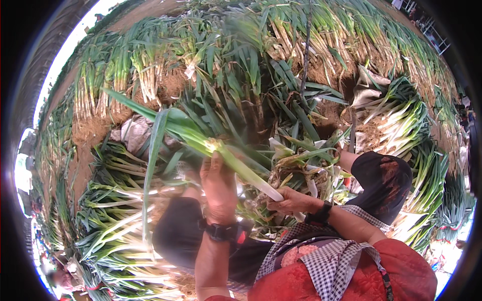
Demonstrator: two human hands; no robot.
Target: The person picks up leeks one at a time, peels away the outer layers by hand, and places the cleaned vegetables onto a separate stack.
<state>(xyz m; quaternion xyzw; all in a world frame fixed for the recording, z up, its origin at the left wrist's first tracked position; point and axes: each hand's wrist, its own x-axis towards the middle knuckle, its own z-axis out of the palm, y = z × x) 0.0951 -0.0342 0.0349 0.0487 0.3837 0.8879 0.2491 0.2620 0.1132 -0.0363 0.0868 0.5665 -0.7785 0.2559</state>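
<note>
The step in hand looks like stripping or cleaning a single leek [228, 158], and it goes best, I judge, if the white shank stays pinned firmly at its lower end while the other hand slides along the stalk toward the leaves, taking only the loose outer skin and not snapping the stem. The right hand [290, 200] is clenched around the pale lower end of the leek, low and right of centre, a dark wristband on its wrist. The left hand [219, 183], wearing a black wristwatch [221, 232], wraps the stalk higher up, roughly where white turns to green; its fingers are on the far side, so how tightly it grips is hard to tell, though it clearly holds the leek. The leek runs diagonally from the right hand up and to the left, across the left hand, its long green leaves fanning out beyond and one leaf drooping down at the left. It hangs in the air above the person's dark-trousered knees, clear of the ground. Heaps of pulled leeks [113, 210] lie on the brown soil [88, 133] to the left and ahead, and a trimmed pile [401, 125] sits to the right
</note>
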